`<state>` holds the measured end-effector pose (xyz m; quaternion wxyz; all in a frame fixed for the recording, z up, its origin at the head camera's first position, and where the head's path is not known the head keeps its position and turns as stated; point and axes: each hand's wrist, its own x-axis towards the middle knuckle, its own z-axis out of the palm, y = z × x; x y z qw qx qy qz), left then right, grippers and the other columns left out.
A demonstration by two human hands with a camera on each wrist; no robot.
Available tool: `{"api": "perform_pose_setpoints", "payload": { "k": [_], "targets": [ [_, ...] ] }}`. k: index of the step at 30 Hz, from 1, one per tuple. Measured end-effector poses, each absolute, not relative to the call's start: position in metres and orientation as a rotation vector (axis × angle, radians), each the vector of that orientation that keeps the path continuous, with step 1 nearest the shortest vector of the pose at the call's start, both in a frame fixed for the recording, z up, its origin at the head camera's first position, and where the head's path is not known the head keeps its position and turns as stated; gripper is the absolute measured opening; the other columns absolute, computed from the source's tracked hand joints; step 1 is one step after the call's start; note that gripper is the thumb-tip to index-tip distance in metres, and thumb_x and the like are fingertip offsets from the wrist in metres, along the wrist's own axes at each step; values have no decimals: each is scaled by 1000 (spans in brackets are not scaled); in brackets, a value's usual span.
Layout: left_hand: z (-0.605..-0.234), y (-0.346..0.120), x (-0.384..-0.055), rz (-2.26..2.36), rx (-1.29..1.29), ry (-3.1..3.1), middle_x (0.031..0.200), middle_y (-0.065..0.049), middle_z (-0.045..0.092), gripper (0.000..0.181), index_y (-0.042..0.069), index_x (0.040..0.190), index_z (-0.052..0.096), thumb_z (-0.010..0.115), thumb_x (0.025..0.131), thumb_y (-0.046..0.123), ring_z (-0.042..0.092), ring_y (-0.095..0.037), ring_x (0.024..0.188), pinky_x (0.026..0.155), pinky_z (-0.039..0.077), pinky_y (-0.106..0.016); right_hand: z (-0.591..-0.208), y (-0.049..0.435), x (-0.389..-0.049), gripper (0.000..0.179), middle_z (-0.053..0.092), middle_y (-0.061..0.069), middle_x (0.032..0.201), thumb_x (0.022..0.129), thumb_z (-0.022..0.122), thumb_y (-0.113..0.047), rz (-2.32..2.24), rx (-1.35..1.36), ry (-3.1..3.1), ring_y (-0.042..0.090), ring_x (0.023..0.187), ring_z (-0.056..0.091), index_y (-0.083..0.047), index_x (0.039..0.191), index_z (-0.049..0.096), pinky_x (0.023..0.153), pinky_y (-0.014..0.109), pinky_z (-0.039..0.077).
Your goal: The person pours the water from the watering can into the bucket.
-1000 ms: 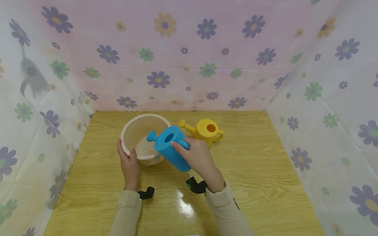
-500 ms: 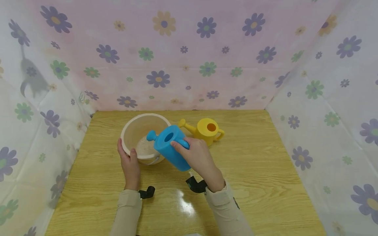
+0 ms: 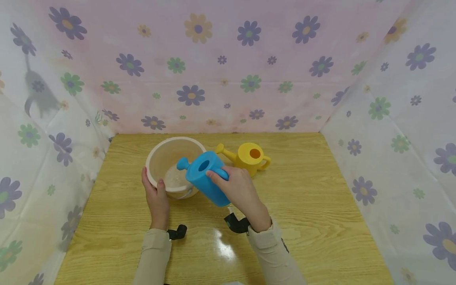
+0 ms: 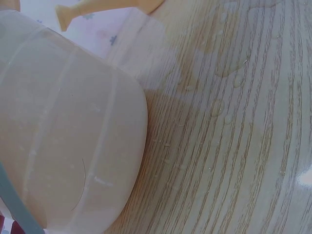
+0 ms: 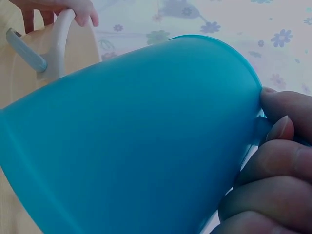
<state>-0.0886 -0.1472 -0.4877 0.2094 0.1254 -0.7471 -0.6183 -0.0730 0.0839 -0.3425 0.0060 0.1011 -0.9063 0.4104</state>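
In the head view my right hand (image 3: 242,190) grips the handle of a blue watering can (image 3: 208,184), its thumb on the can's top edge. The can is tilted toward the left, and its spout head hangs over the right part of a cream bucket (image 3: 156,162). No stream from the spout can be made out. My left hand (image 3: 157,202) holds the bucket's near left rim, thumb over the edge and fingers along the outside. Curled fingers (image 5: 273,180) show at the handle side of the can in the right wrist view.
A yellow watering can (image 3: 249,158) stands right of the bucket, spout toward it. Water drops (image 4: 217,107) lie on the wooden table (image 3: 303,206). Flower-patterned sheets (image 3: 228,75) enclose the back and sides. Black wrist-mounted pieces (image 3: 236,223) jut inward from both sleeves.
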Motion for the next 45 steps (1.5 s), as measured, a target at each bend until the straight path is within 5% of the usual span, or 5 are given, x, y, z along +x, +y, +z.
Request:
{"api": "perform_pose_setpoints", "payload": {
  "k": [14, 33, 45],
  "targets": [
    [-489, -149, -90, -1721, 351, -2077, 143, 12, 23, 56, 42, 139, 14, 41, 93, 23, 32, -15, 126, 99, 29, -37, -341, 84, -71, 48, 51, -5, 56, 83, 48, -56, 1275, 346, -2811, 4, 60, 56, -15, 58, 48, 56, 25, 49],
    [-477, -145, -85, -1760, 339, -2064, 145, 5, 21, 58, 36, 141, 13, 40, 93, 18, 30, -23, 127, 99, 28, -39, -343, 84, -71, 44, 61, -5, 72, 82, 48, -58, 1303, 304, -2821, 7, 67, 60, -18, 64, 54, 59, 27, 50],
    [-482, -147, -88, -1767, 332, -2047, 144, 7, 21, 58, 37, 140, 15, 41, 93, 18, 30, -20, 127, 100, 28, -37, -341, 83, -76, 44, 56, -6, 64, 84, 49, -54, 1290, 347, -2796, 7, 62, 58, -16, 62, 51, 57, 26, 49]
  ]
}}
